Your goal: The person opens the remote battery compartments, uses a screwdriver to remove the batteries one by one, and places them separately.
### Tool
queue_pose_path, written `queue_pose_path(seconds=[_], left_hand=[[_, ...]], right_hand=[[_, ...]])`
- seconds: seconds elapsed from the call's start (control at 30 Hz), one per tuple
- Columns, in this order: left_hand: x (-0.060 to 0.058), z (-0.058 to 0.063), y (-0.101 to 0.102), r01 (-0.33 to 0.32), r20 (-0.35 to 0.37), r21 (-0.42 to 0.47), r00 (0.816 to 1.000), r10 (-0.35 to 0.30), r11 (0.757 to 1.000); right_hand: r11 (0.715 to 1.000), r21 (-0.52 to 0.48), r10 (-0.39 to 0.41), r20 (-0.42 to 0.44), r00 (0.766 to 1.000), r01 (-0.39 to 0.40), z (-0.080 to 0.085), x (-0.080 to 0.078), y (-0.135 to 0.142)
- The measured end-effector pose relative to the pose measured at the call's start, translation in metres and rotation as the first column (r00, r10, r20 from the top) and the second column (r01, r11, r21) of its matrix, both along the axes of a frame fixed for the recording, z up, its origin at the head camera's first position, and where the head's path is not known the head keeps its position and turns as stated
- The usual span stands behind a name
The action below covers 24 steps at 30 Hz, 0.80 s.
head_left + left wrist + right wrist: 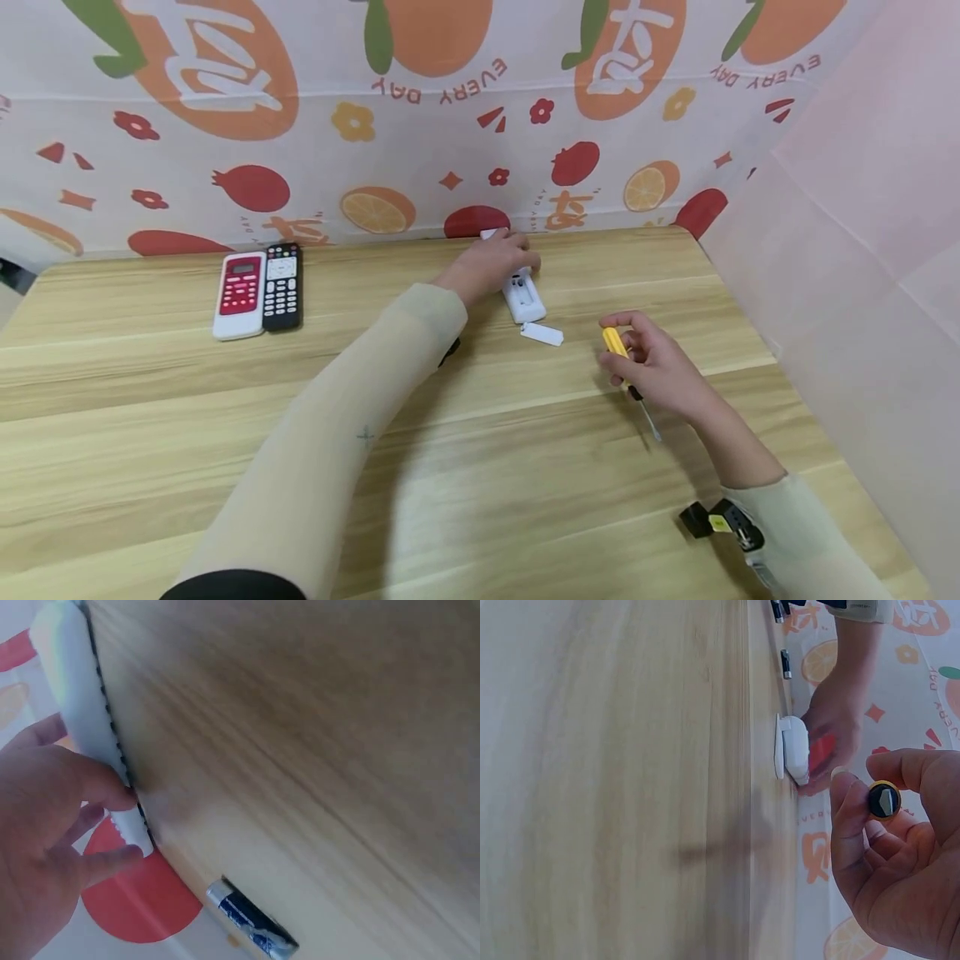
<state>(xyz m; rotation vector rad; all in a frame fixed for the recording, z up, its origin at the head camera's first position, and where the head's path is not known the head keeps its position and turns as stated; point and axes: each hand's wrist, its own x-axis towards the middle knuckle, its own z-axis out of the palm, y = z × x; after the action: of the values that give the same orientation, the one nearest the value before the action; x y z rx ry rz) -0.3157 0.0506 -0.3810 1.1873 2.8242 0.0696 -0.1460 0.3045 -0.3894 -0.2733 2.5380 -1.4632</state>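
A white remote control (525, 300) lies back side up near the table's far edge, its battery compartment bare. My left hand (491, 262) grips its far end; in the left wrist view the thumb and fingers pinch the remote (82, 697) at its sides. Just below the near end lies a small white battery cover (542, 334). To the right, my right hand (660, 367) holds a screwdriver by its yellow handle (614, 342) above the table, the metal tip pointing down and back toward me. The right wrist view shows the screwdriver (885, 800) end-on between thumb and fingers.
A white and red remote (242, 292) and a black remote (282, 287) lie side by side at the far left. A battery (251, 919) rests on the wooden table (487, 483). A fruit-print cloth (420, 158) hangs behind the far edge.
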Motion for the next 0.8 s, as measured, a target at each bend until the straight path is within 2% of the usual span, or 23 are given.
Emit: queue_pose_path(seconds=[0.17, 0.3, 0.43, 0.57, 0.67, 0.73, 0.8], left_hand=[[0.011, 0.011, -0.008, 0.016, -0.013, 0.039, 1.0, -0.016, 0.999], [0.03, 0.026, -0.027, 0.022, -0.044, 0.1, 0.999, -0.018, 0.995], [0.058, 0.038, -0.068, 0.065, -0.093, 0.239, 0.995, -0.044, 0.969], [0.087, 0.041, -0.122, 0.107, -0.148, 0.385, 0.988, -0.053, 0.917], [0.107, 0.041, -0.161, 0.048, -0.186, 0.418, 0.982, 0.034, 0.907], [0.119, 0.039, -0.185, -0.033, -0.189, 0.428, 0.974, 0.125, 0.903], [0.129, 0.037, -0.207, -0.135, -0.179, 0.422, 0.957, 0.228, 0.896]], right_hand=[[1.0, 0.016, -0.001, -0.006, 1.0, 0.001, 0.003, -0.001, -0.003], [0.999, 0.039, 0.008, -0.028, 1.0, -0.007, 0.008, -0.003, -0.005], [0.996, 0.088, 0.023, -0.063, 0.998, -0.017, 0.01, -0.01, -0.005], [0.984, 0.178, 0.036, -0.116, 0.993, -0.015, 0.009, -0.02, -0.006], [0.97, 0.242, 0.042, -0.149, 0.988, -0.005, 0.007, -0.028, -0.005], [0.959, 0.282, 0.047, -0.163, 0.986, 0.001, 0.006, -0.033, -0.004], [0.95, 0.314, 0.048, -0.154, 0.987, 0.003, 0.005, -0.037, -0.003]])
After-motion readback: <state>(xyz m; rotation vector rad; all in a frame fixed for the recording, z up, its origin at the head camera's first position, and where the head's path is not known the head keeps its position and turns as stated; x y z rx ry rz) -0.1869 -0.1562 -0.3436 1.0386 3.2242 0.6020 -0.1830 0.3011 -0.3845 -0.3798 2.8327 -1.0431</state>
